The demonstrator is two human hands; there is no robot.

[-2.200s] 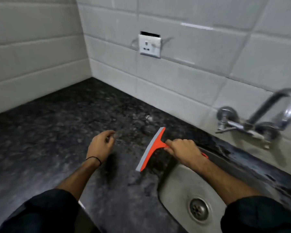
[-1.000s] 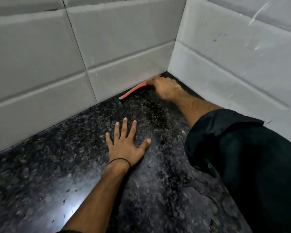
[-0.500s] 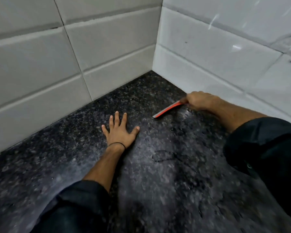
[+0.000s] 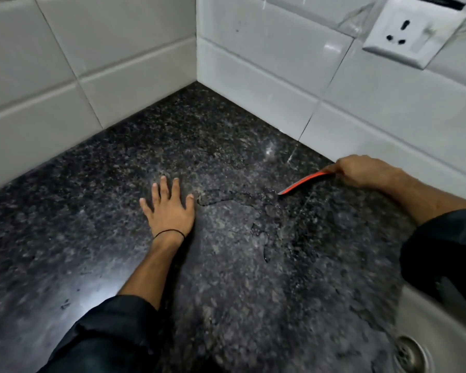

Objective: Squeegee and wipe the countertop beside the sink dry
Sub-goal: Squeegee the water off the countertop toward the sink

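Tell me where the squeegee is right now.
The squeegee is at right in the head view, held in the right hand on the countertop, close to the back wall tiles.

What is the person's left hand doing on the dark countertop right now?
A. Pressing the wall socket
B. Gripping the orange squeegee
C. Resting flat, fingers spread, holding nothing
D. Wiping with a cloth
C. The left hand lies palm-down and empty on the countertop, while the right hand holds the orange squeegee near the tiled wall.
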